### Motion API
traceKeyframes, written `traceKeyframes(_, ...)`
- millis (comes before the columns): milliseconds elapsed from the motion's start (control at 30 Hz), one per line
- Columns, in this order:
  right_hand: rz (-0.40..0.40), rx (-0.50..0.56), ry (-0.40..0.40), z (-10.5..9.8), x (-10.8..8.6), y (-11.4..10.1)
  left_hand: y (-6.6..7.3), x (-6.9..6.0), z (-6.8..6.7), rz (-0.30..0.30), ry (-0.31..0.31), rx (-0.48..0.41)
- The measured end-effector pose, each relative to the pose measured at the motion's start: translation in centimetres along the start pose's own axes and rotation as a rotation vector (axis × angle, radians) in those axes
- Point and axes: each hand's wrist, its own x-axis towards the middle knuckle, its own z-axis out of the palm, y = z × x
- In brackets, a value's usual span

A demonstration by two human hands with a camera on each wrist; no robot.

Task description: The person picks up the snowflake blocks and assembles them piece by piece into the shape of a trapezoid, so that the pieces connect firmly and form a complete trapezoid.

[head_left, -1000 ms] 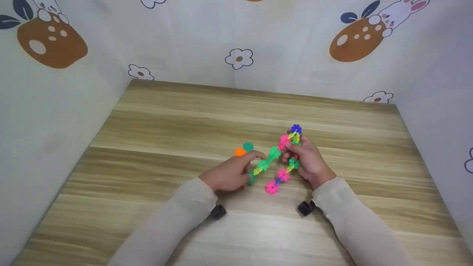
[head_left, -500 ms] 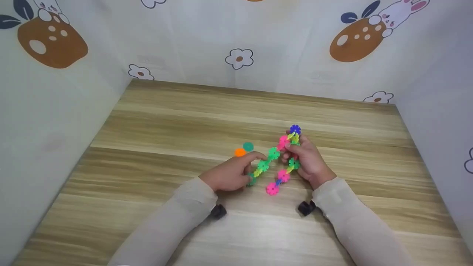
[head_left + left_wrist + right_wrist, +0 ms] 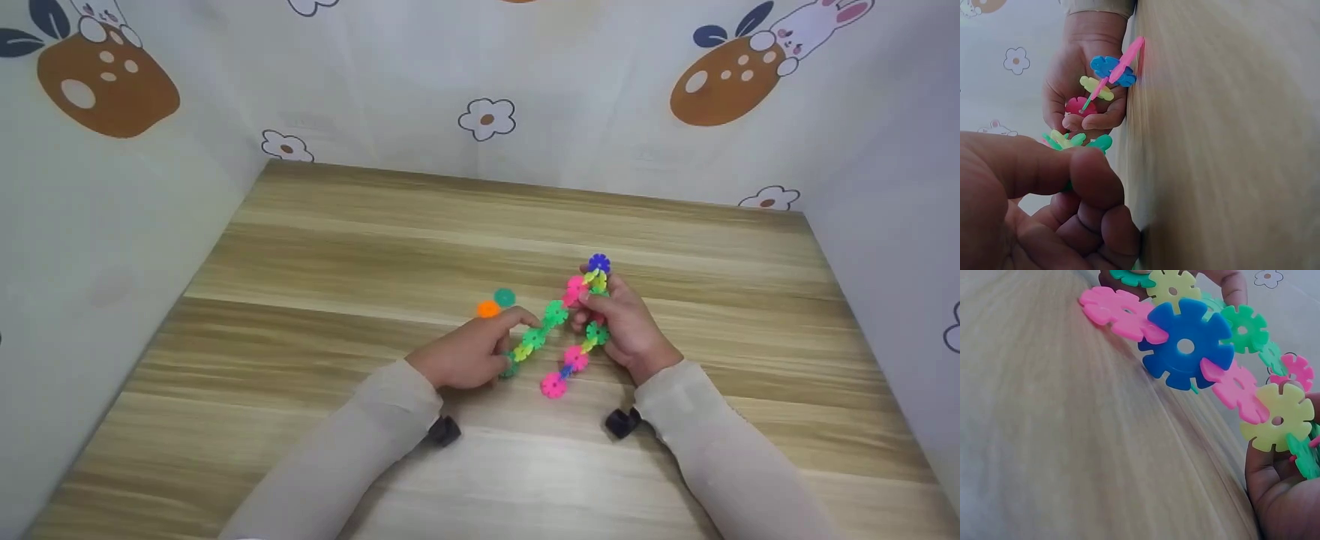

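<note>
A chain of interlocking plastic snowflake discs, in green, pink, yellow and blue, bends over in a narrow upside-down V between the hands. My left hand pinches a green disc at the chain's lower left end between thumb and finger. Around the upper part of the chain, close to a dark blue disc, my right hand keeps its grip. The other end hangs free, finishing in a pink disc. The right wrist view shows a blue disc slotted between pink ones on this free stretch.
Beyond my left hand, a loose orange disc and a teal disc lie close together on the wood-grain table. Patterned white walls enclose the back and sides. A black wrist mount sits under each sleeve.
Both hands hold nearly still with the same grips. The chain has shifted by a tiny amount, its free pink end sinking slightly.
</note>
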Motion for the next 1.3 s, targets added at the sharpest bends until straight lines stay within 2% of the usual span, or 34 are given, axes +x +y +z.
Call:
traceKeyframes(233,0.003,0.030,0.010,0.1,0.0,0.0,-0.2,0.2,0.1,0.019,0.014,-0.018)
traceKeyframes(400,-0.009,0.033,0.027,0.2,0.1,0.0,-0.5,0.3,-0.1,-0.005,0.015,-0.025)
traceKeyframes(533,-0.015,0.045,0.047,0.2,0.1,0.1,-0.8,0.3,-0.4,-0.008,0.053,-0.057)
traceKeyframes(600,-0.015,0.048,0.057,0.2,0.2,0.1,-1.0,0.3,-0.6,-0.013,0.107,-0.078)
traceKeyframes(667,-0.016,0.045,0.066,0.2,0.2,0.1,-1.2,0.3,-0.8,-0.029,0.198,-0.102)
traceKeyframes(800,-0.016,0.053,0.080,0.2,0.3,0.1,-1.5,0.4,-1.4,-0.108,0.390,-0.105)
traceKeyframes(867,-0.015,0.063,0.086,0.2,0.3,0.1,-1.5,0.4,-1.6,-0.151,0.430,-0.080)
traceKeyframes(933,-0.011,0.075,0.090,0.2,0.3,0.1,-1.5,0.4,-1.7,-0.189,0.413,-0.025)
traceKeyframes(1100,-0.019,0.081,0.088,0.2,0.2,0.1,-1.2,0.4,-1.6,-0.254,0.286,0.092)
traceKeyframes(1200,-0.031,0.090,0.087,0.2,0.2,0.1,-0.8,0.2,-1.5,-0.282,0.234,0.125)
traceKeyframes(1300,-0.033,0.083,0.091,0.3,0.2,0.1,-0.6,0.0,-1.4,-0.298,0.209,0.151)
